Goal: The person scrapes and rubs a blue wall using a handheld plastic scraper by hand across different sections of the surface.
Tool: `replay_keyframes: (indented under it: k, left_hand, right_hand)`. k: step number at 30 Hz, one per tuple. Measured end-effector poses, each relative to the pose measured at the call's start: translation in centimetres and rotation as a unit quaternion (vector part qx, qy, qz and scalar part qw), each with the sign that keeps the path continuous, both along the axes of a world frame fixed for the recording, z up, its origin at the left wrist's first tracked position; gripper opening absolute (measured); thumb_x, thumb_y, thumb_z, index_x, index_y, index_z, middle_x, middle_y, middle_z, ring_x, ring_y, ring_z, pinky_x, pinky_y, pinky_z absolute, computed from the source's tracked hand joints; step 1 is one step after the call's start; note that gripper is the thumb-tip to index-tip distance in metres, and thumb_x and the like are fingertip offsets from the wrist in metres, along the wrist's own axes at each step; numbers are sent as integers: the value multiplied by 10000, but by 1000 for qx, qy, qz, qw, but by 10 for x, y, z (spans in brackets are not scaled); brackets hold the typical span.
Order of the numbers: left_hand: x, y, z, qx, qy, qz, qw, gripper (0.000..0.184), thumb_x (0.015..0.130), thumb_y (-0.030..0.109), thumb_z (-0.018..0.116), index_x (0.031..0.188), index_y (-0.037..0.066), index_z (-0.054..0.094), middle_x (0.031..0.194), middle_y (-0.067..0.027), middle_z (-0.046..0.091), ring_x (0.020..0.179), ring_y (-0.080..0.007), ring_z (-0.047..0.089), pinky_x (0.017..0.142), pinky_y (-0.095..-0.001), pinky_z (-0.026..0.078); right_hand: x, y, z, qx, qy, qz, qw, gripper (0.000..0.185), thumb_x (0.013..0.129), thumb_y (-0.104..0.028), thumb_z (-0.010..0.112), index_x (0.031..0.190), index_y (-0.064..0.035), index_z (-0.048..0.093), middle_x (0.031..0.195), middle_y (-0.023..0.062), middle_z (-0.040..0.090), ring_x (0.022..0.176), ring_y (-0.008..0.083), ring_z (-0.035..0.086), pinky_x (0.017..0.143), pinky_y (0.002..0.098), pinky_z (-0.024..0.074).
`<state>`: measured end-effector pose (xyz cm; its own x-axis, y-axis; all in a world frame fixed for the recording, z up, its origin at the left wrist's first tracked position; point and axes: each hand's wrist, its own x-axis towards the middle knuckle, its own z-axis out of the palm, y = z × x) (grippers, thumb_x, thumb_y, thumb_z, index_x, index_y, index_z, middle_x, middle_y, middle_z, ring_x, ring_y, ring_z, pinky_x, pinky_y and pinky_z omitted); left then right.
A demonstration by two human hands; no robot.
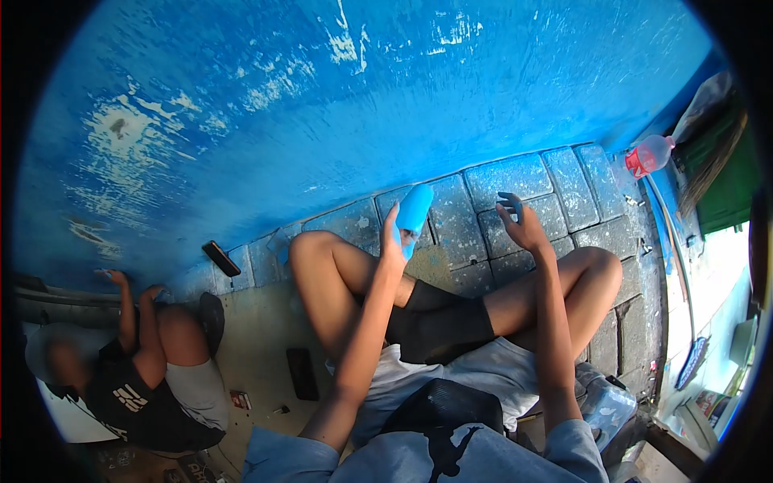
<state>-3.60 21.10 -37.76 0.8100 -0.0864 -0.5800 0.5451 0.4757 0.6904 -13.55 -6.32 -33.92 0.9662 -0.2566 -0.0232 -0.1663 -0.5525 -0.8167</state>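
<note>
A smooth light-blue object, rounded at its top end, (415, 207) is in my left hand (396, 236), held upright in front of the blue wall (322, 137). What the object is, I cannot tell. My right hand (519, 223) is raised over the grey paving bricks (503, 178) to the right, apart from the object. Its fingers are bent and spread, darkened with bluish stains, and nothing shows between them. Both hands are above my crossed legs.
Another person (137, 378) sits at the left by the wall. A dark phone-like object (302, 374) lies on the floor, and another dark one (221, 258) is near the wall. A plastic bottle (649, 156) and a green container (729, 173) are at the right.
</note>
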Motion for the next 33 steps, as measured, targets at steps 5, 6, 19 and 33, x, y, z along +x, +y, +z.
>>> replay_keyframes:
  k: [5, 6, 19, 33]
  left_hand:
    - [1, -5, 15, -163, 10, 30, 986, 423, 839, 272, 696, 1115, 0, 524, 1029, -133, 608, 866, -224, 609, 705, -343, 531]
    - [-1, -7, 24, -162, 10, 31, 986, 423, 839, 272, 696, 1115, 0, 524, 1029, -133, 608, 866, -224, 609, 705, -343, 531]
    - [58, -30, 118, 26, -305, -5, 952, 238, 898, 183, 606, 860, -50, 576, 808, -92, 578, 636, -192, 595, 685, -362, 579]
    - [53, -32, 102, 443, -600, -1, 666, 210, 899, 104, 561, 749, -32, 509, 682, -189, 532, 590, -375, 500, 540, -432, 375]
  right_hand:
    - [-1, -1, 0, -4, 4, 4, 1000, 421, 935, -303, 558, 1249, -25, 516, 1112, 201, 648, 1030, 356, 622, 853, 410, 497]
    - [-1, -1, -1, -4, 4, 5, 1000, 421, 935, -303, 558, 1249, -25, 516, 1112, 201, 648, 1030, 356, 622, 853, 410, 497]
    - [1, 0, 0, 23, -23, -1, 999, 358, 922, -244, 584, 1198, -19, 557, 1077, 181, 659, 1019, 337, 624, 851, 396, 487]
    - [6, 6, 11, 30, 6, 4, 1000, 343, 958, -246, 529, 1206, -10, 529, 1080, 200, 644, 1003, 326, 631, 838, 395, 484]
